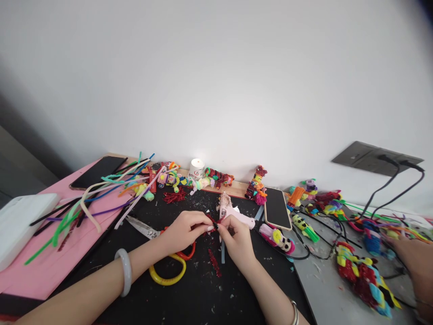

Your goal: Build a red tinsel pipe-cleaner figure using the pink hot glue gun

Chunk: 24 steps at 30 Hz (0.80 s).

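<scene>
Over the black mat (pixel 189 307), my left hand (pixel 189 231) and my right hand (pixel 237 239) meet with fingertips pinched together. Between them is a small piece of dark red tinsel pipe cleaner (pixel 215 224), mostly hidden by the fingers. Scissors (pixel 166 282) with yellow and red handles lie partly under my left hand, blades pointing up and left. Just behind my right hand rests a pale pink glue gun (pixel 241 219). A loose strip of red tinsel (pixel 214 262) lies below the hands, and a red tinsel pile (pixel 175 195) sits farther back.
Colourful pipe cleaners (pixel 91 198) spread over a pink sheet (pixel 30 271) at left, near a black phone (pixel 98 173) and white box (pixel 25 221). A paper cup (pixel 196 169), pipe-cleaner figures (pixel 257 186) and another phone (pixel 277 208) stand behind. Another person's hand (pixel 411 255) reaches in right.
</scene>
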### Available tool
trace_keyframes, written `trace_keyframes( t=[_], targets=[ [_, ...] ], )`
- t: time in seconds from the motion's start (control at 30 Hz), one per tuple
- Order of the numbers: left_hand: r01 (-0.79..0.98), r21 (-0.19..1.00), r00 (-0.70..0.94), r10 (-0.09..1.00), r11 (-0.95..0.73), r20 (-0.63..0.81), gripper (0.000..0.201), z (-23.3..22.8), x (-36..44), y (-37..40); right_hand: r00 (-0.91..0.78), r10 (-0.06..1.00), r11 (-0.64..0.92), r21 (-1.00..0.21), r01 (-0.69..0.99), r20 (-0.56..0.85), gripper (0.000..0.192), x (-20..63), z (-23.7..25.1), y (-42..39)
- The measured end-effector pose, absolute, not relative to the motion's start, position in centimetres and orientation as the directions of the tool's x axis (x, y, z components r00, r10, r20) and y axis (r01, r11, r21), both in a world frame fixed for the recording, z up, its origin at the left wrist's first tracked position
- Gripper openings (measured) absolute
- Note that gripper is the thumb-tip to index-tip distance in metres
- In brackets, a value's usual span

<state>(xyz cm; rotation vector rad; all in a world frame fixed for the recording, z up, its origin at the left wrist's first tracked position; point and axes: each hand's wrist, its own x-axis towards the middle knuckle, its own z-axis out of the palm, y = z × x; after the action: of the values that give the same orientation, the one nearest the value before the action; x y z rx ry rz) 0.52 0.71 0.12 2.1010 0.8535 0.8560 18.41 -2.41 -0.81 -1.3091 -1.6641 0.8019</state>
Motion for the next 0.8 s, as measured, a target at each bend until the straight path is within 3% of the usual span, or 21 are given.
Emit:
trace_keyframes(
  t=[0.33,0.8],
  targets=[
    [0.319,0.873,0.444,0.872,-0.368,0.206,0.018,0.07,0.73,0.54,-0.133,0.958,0.286,-0.837,0.467,0.253,0.021,18.19,-0.76,-2.58],
    [0.289,0.726,0.638,0.691,-0.624,0.34,0.016,-0.02,0.42,0.41,-0.169,0.965,0.256,-0.872,0.417,0.202,0.025,18.46,-1.11,-2.3]
  ],
)
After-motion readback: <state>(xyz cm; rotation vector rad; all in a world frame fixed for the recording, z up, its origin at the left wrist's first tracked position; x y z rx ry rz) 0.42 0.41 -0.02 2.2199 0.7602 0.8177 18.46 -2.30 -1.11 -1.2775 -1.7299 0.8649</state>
